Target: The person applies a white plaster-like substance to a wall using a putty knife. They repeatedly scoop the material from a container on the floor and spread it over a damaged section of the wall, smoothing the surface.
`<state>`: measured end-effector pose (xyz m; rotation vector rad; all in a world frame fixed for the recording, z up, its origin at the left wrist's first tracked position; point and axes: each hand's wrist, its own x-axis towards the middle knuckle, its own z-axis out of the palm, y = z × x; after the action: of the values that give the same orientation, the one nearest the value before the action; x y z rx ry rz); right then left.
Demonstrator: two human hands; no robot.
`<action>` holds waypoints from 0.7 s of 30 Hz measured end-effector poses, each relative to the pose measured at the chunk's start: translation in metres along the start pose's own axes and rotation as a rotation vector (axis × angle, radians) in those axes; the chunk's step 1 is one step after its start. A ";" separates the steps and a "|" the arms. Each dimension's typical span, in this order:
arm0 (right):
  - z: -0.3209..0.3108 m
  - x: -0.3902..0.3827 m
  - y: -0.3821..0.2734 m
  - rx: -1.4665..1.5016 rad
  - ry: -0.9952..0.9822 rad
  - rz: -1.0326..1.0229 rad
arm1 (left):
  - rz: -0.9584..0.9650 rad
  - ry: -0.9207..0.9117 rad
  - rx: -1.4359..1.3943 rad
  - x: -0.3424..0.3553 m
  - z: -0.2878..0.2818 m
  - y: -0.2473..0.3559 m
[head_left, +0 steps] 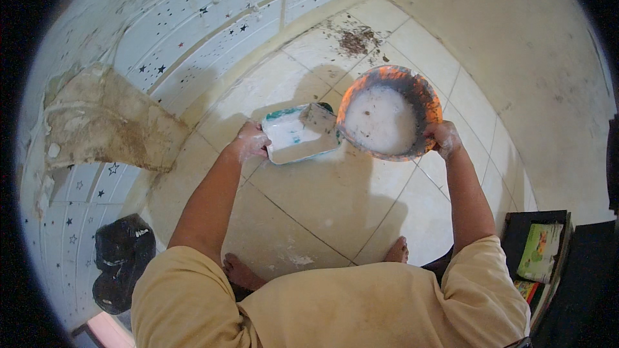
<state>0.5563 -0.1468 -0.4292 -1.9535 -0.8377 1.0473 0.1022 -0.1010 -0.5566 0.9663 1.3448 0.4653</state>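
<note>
My left hand [251, 140] is closed on the near-left edge of a shallow rectangular tray [295, 151], teal under a white coating. At the tray's far right corner shows a greyish patch that I cannot make out. My right hand [443, 137] grips the right rim of a round orange bucket [363, 81], its sides smeared dark and white. Milky white liquid [380, 120] with a few dark specks fills part of the bucket. The tray's right edge comes close to the bucket's left side; whether they touch I cannot tell. White smears cover both hands.
Dark crumbs of debris [358, 41] lie on the tiled floor [303, 216] beyond the bucket. A star-patterned wall [213, 45] with a stained bare patch [116, 119] is at left, near a black bag [126, 261]. A dark shelf [538, 216] holding a green packet stands at right.
</note>
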 end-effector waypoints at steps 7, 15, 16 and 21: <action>0.006 -0.004 -0.010 0.013 -0.012 0.031 | 0.441 0.543 1.005 0.010 0.028 0.020; 0.015 -0.006 -0.017 0.004 -0.058 0.027 | 0.720 0.290 1.111 0.048 0.075 0.084; 0.010 -0.002 -0.013 -0.019 -0.077 0.024 | 0.686 0.241 1.155 0.050 0.078 0.089; 0.020 -0.009 -0.021 -0.045 -0.035 0.011 | 0.525 0.155 1.267 0.056 0.088 0.090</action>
<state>0.5307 -0.1379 -0.4159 -1.9846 -0.8779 1.0800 0.2189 -0.0354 -0.5237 2.3920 1.4849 0.0008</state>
